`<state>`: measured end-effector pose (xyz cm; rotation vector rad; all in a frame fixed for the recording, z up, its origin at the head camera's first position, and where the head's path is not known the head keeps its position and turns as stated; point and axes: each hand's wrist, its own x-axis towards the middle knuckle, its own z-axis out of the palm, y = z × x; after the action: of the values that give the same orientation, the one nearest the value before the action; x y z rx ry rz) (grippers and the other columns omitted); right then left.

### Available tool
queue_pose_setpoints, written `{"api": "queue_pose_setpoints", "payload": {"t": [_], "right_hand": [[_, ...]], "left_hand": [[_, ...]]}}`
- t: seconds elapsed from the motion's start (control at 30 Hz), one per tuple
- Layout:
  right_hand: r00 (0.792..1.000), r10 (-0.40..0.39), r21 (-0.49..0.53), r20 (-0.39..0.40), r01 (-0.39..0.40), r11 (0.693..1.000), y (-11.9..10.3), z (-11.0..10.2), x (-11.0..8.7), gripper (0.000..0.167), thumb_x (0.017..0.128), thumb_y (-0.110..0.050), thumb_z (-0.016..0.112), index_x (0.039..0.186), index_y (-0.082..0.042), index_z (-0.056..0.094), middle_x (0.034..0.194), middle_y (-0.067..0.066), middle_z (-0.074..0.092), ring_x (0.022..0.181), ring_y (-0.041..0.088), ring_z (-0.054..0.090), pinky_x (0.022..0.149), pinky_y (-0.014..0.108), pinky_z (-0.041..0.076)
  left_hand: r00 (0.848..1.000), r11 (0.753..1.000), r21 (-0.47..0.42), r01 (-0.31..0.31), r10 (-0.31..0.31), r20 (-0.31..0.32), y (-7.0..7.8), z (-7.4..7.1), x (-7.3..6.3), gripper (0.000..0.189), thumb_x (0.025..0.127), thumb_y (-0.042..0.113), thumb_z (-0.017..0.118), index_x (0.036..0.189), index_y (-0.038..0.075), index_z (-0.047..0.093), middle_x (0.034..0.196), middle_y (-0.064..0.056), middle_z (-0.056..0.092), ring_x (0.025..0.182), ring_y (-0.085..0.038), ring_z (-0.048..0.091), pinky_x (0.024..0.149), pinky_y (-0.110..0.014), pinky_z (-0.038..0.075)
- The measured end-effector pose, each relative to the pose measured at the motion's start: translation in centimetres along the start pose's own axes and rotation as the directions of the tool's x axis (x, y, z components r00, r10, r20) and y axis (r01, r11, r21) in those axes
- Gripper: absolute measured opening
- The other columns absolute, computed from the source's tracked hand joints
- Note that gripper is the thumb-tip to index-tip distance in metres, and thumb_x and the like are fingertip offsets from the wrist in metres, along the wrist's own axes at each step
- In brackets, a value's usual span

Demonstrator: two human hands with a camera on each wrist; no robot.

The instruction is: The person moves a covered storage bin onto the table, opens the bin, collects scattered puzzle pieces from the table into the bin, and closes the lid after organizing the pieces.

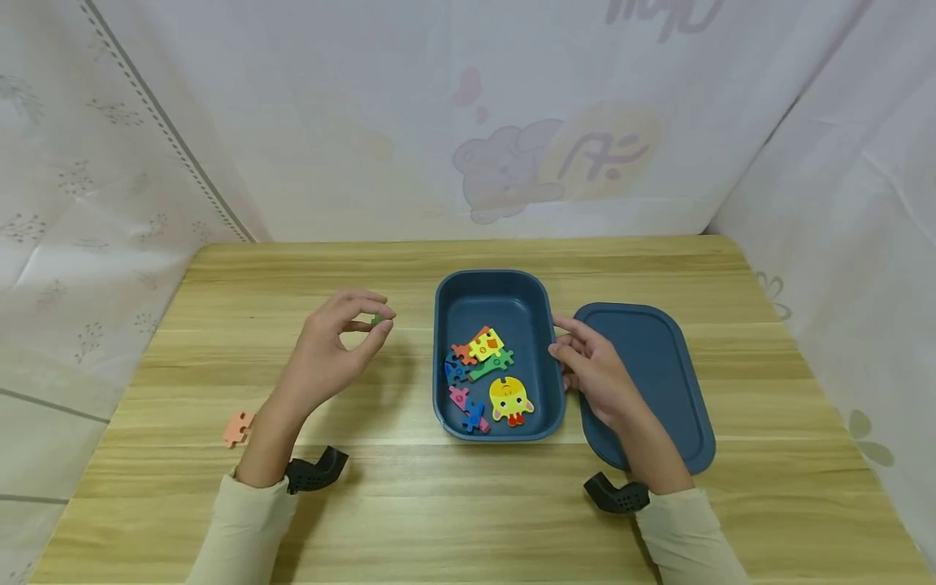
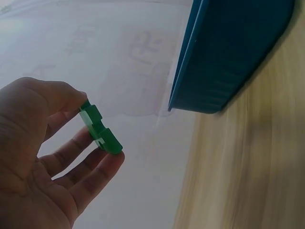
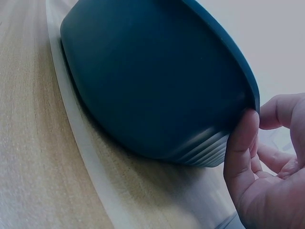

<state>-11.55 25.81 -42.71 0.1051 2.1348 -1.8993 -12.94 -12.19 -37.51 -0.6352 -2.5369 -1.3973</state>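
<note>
My left hand (image 1: pixel 329 349) is raised over the table left of the blue box (image 1: pixel 490 313). It pinches a green puzzle piece (image 2: pixel 100 129) between thumb and fingertips, mostly covered by the fingers in the head view. My right hand (image 1: pixel 595 378) grips the box's right rim, thumb and fingers at its edge in the right wrist view. Inside the box lie a yellow animal-face piece (image 1: pixel 511 398), a yellow piece (image 1: pixel 486 345), a green piece (image 1: pixel 490 366), and orange, blue and pink pieces, towards its near and left side.
A flat blue lid (image 1: pixel 651 357) lies to the right of the box, partly under my right forearm. One light orange puzzle piece (image 1: pixel 236 429) sits on the wooden table (image 1: pixel 409 512) beside my left wrist. Pale printed curtains (image 1: pixel 351 122) hang behind and at both sides.
</note>
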Motion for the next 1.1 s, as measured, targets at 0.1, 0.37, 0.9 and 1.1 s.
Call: {"api": "queue_pose_setpoints", "payload": {"t": [0.1,0.37,0.9,1.1], "right_hand": [[1.0,-0.001,-0.003,-0.002,0.001,1.0,-0.1,0.1,0.0,0.057,0.109,-0.015,0.055,0.164,-0.012,0.037,0.104,-0.006,0.061,0.075,0.008,0.057,0.062,0.023,0.055],[1.0,-0.007,-0.001,0.001,0.007,1.0,-0.1,0.1,0.0,0.057,0.109,-0.014,0.054,0.164,-0.012,0.037,0.104,-0.005,0.062,0.074,0.008,0.057,0.062,0.023,0.054],[1.0,-0.016,0.004,0.012,0.016,1.0,-0.4,0.0,-0.2,0.058,0.108,-0.011,0.053,0.164,-0.009,0.035,0.099,-0.007,0.06,0.074,0.008,0.055,0.059,0.023,0.054],[1.0,-0.024,0.002,0.019,0.024,1.0,-0.4,-0.1,-0.1,0.058,0.108,-0.01,0.053,0.163,-0.008,0.035,0.097,-0.008,0.06,0.072,0.008,0.054,0.058,0.023,0.055]], "left_hand": [[1.0,1.0,-0.015,-0.009,0.009,0.024,0.1,0.5,0.0,0.011,0.101,0.012,0.072,0.111,0.013,0.077,0.128,-0.006,0.07,0.124,-0.02,0.065,0.092,-0.04,0.065],[0.999,0.999,-0.029,-0.02,0.021,0.047,0.5,1.6,0.1,0.01,0.099,0.012,0.074,0.109,0.015,0.077,0.127,-0.004,0.07,0.123,-0.02,0.066,0.092,-0.041,0.065],[0.997,0.998,-0.063,-0.025,0.03,0.077,0.8,2.9,0.3,0.01,0.1,0.012,0.073,0.11,0.014,0.077,0.128,-0.005,0.07,0.123,-0.022,0.067,0.094,-0.044,0.064],[0.996,0.998,-0.05,-0.041,0.045,0.078,1.1,3.3,0.3,0.011,0.1,0.012,0.074,0.11,0.011,0.077,0.129,-0.005,0.07,0.123,-0.022,0.067,0.094,-0.042,0.064]]}}
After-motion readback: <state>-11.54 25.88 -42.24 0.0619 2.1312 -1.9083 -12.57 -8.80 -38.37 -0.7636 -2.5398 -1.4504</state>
